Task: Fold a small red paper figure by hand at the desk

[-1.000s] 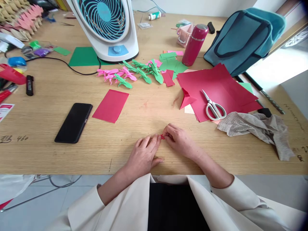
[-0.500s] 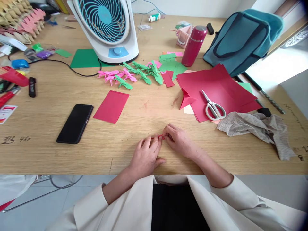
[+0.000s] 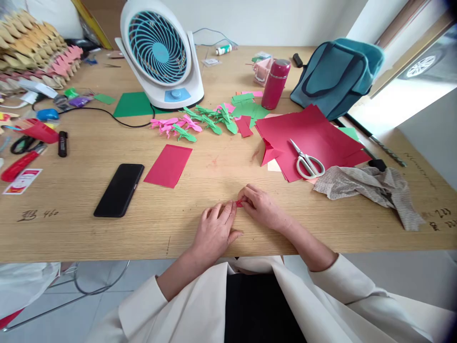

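A small folded piece of red paper (image 3: 239, 204) lies on the table between my hands, mostly hidden by the fingers. My left hand (image 3: 216, 228) rests flat over its left end, fingers stretched out and thumb apart. At the other end, my right hand (image 3: 262, 207) is closed, with thumb and fingertips pinching the paper. Left of them lies a flat red paper sheet (image 3: 168, 166). Beyond, folded green paper figures (image 3: 210, 119) and pink paper figures (image 3: 174, 125) sit in a loose group. White-handled scissors (image 3: 307, 162) rest on larger red sheets (image 3: 314, 131) to the right.
A black phone (image 3: 119, 190) lies at the left. Towards the back stand a white fan (image 3: 162, 52), a red flask (image 3: 275, 85) and a teal bag (image 3: 332, 78). A crumpled cloth (image 3: 371, 186) lies at right. A marker (image 3: 63, 144) and red-handled cutter (image 3: 22, 164) are far left.
The camera view has tilted up and shifted, so the table objects appear lower. Both hands stay at the small red paper, and slightly more of it shows between them.
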`<control>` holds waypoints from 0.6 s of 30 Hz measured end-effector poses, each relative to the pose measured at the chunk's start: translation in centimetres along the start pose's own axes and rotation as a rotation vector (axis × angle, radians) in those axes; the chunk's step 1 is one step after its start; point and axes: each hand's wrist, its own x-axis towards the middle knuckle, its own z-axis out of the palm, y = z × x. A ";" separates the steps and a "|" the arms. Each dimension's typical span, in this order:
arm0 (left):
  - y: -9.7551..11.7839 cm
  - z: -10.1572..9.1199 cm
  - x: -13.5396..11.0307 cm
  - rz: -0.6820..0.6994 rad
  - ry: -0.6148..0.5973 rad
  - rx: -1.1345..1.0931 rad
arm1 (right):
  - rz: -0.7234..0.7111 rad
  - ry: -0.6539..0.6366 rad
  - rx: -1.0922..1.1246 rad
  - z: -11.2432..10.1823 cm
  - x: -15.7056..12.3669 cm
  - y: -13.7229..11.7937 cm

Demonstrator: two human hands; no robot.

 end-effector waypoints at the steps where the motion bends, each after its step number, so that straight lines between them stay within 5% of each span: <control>1: 0.0 0.1 0.0 -0.005 0.008 0.002 | -0.002 0.011 0.000 -0.1 -0.1 0.1; 9: -0.4 0.4 0.9 -0.009 0.121 -0.102 | -0.018 0.048 -0.150 -0.1 -1.2 0.5; 18: -1.9 0.6 3.7 -0.140 0.140 -0.603 | -0.021 0.052 -0.008 0.3 -1.2 0.3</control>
